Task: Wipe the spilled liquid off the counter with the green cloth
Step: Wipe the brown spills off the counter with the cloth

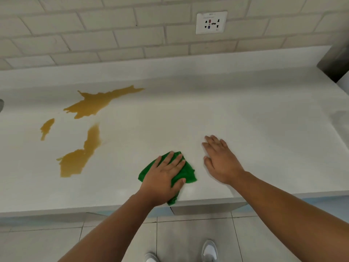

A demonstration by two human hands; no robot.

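Near the front edge of the bench, the green cloth lies bunched under the left hand, well apart from the spilled liquid. Three amber patches lie untouched to the left, so wiping appears not yet begun. Left hand presses the cloth, fingers spread and nearly straight. Right hand rests flat on bare bench just beside the cloth, fingers extended, holding nothing.

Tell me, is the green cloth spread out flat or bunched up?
Bunched up: the crumpled green cloth lies folded in a heap under the left hand on the white counter.
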